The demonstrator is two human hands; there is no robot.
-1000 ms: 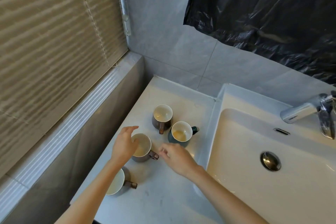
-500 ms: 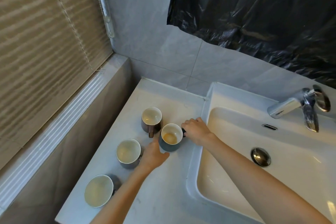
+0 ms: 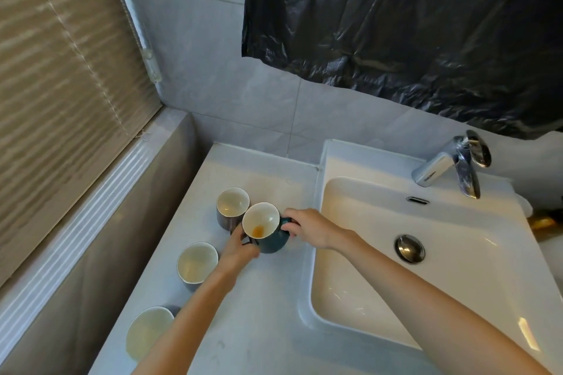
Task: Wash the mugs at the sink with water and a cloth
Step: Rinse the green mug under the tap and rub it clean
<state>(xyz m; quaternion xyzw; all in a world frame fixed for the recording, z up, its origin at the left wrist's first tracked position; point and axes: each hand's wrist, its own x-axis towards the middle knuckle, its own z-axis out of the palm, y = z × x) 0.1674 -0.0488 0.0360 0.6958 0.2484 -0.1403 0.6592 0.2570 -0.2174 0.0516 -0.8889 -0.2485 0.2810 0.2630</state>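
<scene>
Several mugs stand on the white counter [image 3: 259,307] left of the sink [image 3: 380,326]. The teal mug [image 3: 269,236], white inside with a brown stain at its bottom, is tilted toward me. My right hand [image 3: 307,227] grips its handle on the right side. My left hand [image 3: 239,248] holds its lower left side. Just behind it stands a brown mug [image 3: 230,207]. A grey mug [image 3: 196,263] sits nearer me, and another mug [image 3: 147,332] is at the counter's front left, partly hidden by my left arm. No cloth is in view.
A chrome faucet [image 3: 451,166] stands at the sink's back right, with a chrome drain plug [image 3: 409,248] in the basin. Black plastic sheeting [image 3: 411,24] hangs on the tiled wall. A window blind [image 3: 61,70] and sill run along the left.
My left hand left the grey mug and came to the teal mug. My right hand moved to the teal mug's handle. The teal mug now tilts, lifted slightly off its base.
</scene>
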